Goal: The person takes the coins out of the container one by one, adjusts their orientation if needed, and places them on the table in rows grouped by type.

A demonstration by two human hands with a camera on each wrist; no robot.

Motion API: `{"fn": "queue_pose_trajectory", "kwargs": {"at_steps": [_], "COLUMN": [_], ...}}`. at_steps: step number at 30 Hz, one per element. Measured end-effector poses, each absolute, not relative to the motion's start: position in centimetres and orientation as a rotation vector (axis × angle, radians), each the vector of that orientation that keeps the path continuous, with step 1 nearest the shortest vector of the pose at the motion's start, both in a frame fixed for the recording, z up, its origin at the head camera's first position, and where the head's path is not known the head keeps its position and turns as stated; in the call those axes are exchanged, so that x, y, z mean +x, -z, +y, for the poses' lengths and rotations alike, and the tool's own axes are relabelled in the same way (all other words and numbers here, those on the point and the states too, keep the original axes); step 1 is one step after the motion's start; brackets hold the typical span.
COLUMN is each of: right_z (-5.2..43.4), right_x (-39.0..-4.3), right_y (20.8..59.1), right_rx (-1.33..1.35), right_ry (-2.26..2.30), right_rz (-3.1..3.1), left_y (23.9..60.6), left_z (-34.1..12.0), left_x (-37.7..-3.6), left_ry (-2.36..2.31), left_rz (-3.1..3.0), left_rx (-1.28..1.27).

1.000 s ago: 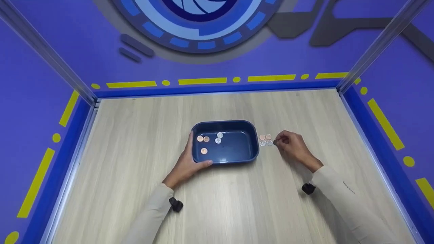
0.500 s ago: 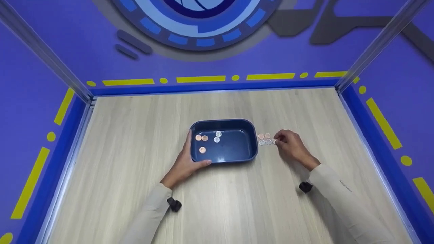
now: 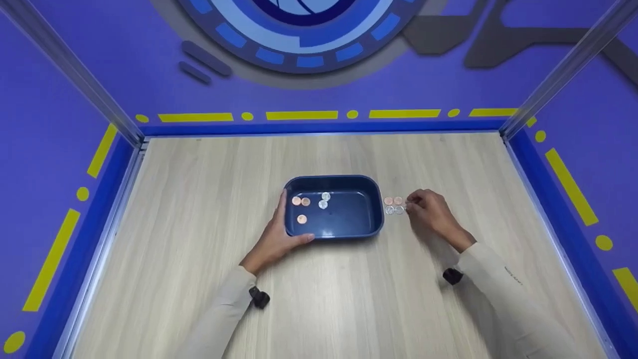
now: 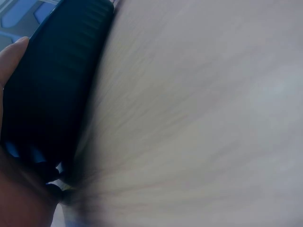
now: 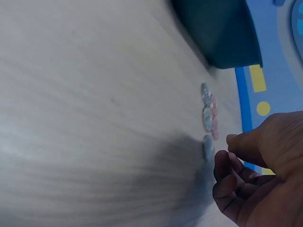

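Note:
My left hand grips the left end of a dark blue plastic tray, thumb along its front rim. Copper coins and two silver coins lie inside it. Just right of the tray, two copper coins sit behind a row of silver coins on the table. My right hand is at the right end of these rows, fingers curled. In the right wrist view, a third silver coin lies beside its fingertips. Whether a coin is between thumb and forefinger cannot be made out.
The pale wooden table is bounded by a blue back wall and side walls with yellow markings. A small black camera is on the right wrist, another on the left.
The silver coin at my right fingertips half a second ago now lies at the row's end. My right fingertips have shifted slightly towards the back row. The left hand keeps its hold on the tray.

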State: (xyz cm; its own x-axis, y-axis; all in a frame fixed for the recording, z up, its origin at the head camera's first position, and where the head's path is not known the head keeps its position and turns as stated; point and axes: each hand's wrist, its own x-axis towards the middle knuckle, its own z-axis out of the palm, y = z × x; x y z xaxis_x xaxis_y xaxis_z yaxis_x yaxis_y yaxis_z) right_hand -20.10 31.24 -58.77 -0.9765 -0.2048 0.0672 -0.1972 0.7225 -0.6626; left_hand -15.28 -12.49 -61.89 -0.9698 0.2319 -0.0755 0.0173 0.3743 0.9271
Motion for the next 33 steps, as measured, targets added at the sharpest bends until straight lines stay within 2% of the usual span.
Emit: {"fn": "queue_pose_trajectory", "kwargs": {"at_steps": [7,14,33], "right_z": [28.8,25.6,20.3], "right_x": [-20.4,-20.7,-22.4], "right_y": [56.1,54.6,54.5], "right_rx": [-0.408,-0.602,-0.914], "right_ry": [1.206,1.256,1.106], "right_rz": [2.906,2.862,2.737], "left_y": [61.8,61.8,61.9], "left_z": [-12.7,-12.8,-12.4], "left_x": [-15.6,-15.5,-15.4], "left_ry": [-1.652,-1.665,-1.666], "left_rz": [2.438,2.442,2.426], "left_rx": [0.227,0.235,0.236]}}
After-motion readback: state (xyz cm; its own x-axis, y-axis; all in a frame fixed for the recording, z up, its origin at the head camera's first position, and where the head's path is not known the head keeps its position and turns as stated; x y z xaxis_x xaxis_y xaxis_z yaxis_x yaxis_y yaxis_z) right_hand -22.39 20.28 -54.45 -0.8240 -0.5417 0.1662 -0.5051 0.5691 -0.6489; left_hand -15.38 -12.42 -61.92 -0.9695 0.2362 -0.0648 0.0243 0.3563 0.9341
